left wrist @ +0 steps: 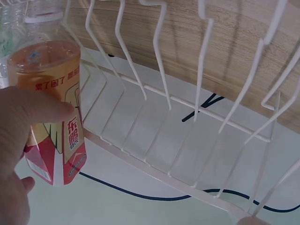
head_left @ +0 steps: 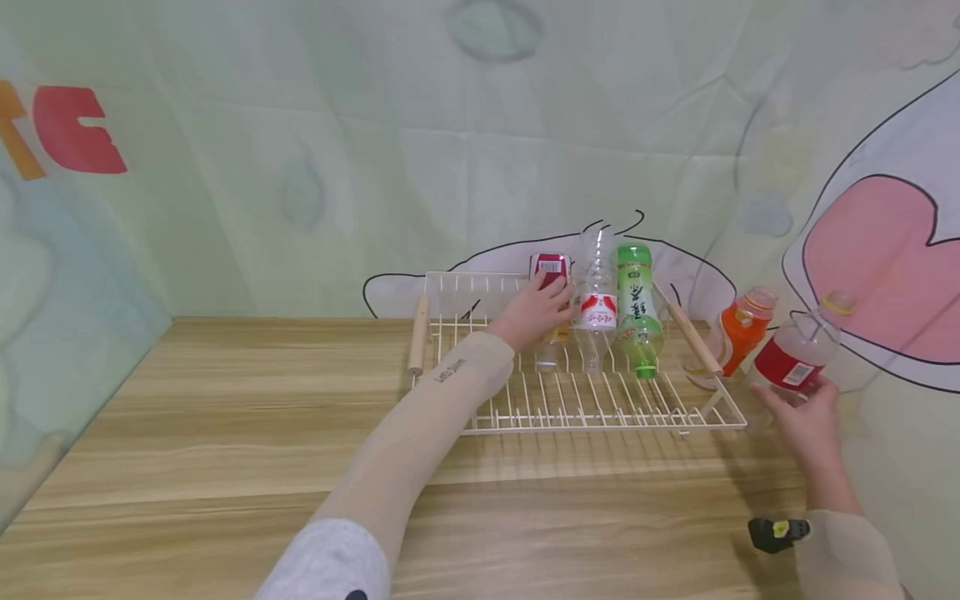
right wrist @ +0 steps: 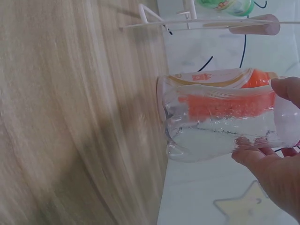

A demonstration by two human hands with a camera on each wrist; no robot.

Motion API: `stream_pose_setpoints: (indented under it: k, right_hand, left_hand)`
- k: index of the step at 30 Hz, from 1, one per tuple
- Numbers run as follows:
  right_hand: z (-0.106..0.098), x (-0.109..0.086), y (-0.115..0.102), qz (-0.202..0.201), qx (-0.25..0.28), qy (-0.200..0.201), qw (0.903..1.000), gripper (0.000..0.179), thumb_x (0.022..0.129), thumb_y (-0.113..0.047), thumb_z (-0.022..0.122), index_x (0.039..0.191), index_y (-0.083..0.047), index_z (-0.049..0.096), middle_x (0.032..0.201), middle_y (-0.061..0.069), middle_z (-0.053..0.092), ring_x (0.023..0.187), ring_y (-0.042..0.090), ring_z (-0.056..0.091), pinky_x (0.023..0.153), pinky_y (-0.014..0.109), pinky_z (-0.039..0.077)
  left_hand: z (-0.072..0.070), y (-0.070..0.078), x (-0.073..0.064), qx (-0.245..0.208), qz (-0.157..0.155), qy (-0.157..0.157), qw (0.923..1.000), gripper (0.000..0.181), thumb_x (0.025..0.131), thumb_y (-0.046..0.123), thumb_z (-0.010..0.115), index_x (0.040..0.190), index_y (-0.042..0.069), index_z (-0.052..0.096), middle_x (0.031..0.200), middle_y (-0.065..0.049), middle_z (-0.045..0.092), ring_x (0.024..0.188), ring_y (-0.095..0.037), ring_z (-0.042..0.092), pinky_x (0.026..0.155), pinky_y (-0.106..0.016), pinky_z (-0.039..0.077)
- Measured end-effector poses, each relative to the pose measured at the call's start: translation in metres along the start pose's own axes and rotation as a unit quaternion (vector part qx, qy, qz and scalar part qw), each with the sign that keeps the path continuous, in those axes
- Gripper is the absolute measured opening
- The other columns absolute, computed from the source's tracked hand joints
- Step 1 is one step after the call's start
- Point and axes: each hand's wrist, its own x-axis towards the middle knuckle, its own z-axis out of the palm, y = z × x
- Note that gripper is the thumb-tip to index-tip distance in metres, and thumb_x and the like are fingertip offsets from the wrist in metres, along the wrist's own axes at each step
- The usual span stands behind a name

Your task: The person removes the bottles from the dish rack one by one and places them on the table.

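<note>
In the white wire dish rack (head_left: pixel 600 428), my left hand (head_left: pixel 534 310) grips a drink bottle (head_left: pixel 551 265) with a red and yellow label, neck down, its base leaning back. The left wrist view shows my thumb across this bottle (left wrist: pixel 49 84). To its right in the rack lean a clear bottle (head_left: pixel 597 311) with a red and white label and a green tea bottle (head_left: pixel 637 292), cap down. Right of the rack, my right hand (head_left: pixel 810 421) holds a clear plastic bottle (head_left: pixel 789 357) with a red label, cap up. Behind it stands an orange-labelled bottle (head_left: pixel 742 329).
The rack has wooden handles (head_left: pixel 420 333) at both sides and stands on a wood-grain table (head_left: pixel 225 433) against a printed cloth backdrop (head_left: pixel 315 150). A small black object (head_left: pixel 776 533) with a yellow mark is by my right wrist.
</note>
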Motion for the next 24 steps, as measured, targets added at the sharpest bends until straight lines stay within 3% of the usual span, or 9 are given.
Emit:
stream_pose_setpoints:
  k: [5, 12, 14, 24]
  right_hand:
    - [-0.001, 0.001, 0.004, -0.001, -0.002, 0.003, 1.0, 0.105, 0.083, -0.058, 0.063, 0.152, -0.02, -0.006, 0.157, 0.02, 0.015, 0.137, 0.042, 0.031, 0.106, 0.054, 0.036]
    - [0.0, -0.046, -0.048, 0.028, 0.014, -0.003, 0.9995, 0.095, 0.092, -0.041, 0.06, 0.15, -0.009, -0.007, 0.157, 0.023, 0.011, 0.139, 0.044, 0.025, 0.111, 0.054, 0.03]
    - [0.001, -0.053, -0.055, 0.031, 0.017, -0.003, 0.9994, 0.092, 0.093, -0.038, 0.059, 0.15, -0.008, -0.007, 0.157, 0.024, 0.01, 0.14, 0.045, 0.023, 0.112, 0.055, 0.028]
    - [0.003, -0.051, -0.051, 0.029, 0.028, 0.008, 0.9991, 0.092, 0.093, -0.034, 0.061, 0.15, -0.005, -0.006, 0.156, 0.025, 0.011, 0.139, 0.045, 0.024, 0.113, 0.054, 0.026]
  left_hand:
    - [0.004, 0.0, 0.0, 0.028, 0.008, 0.017, 0.9994, 0.067, 0.093, 0.02, 0.064, 0.15, 0.025, 0.031, 0.157, -0.005, 0.028, 0.145, -0.027, 0.024, 0.117, -0.05, 0.021]
    - [0.008, -0.002, 0.002, 0.11, 0.031, 0.013, 0.9934, 0.072, 0.091, 0.014, 0.064, 0.152, 0.022, 0.025, 0.157, -0.007, 0.027, 0.143, -0.027, 0.026, 0.116, -0.049, 0.022]
    - [0.01, -0.002, 0.003, 0.123, 0.038, 0.008, 0.9917, 0.074, 0.091, 0.015, 0.064, 0.152, 0.022, 0.023, 0.157, -0.007, 0.026, 0.144, -0.027, 0.024, 0.116, -0.05, 0.021]
    - [0.014, -0.001, 0.004, 0.112, 0.04, 0.007, 0.9928, 0.078, 0.092, 0.016, 0.065, 0.154, 0.027, 0.018, 0.16, -0.007, 0.021, 0.145, -0.029, 0.021, 0.115, -0.052, 0.022]
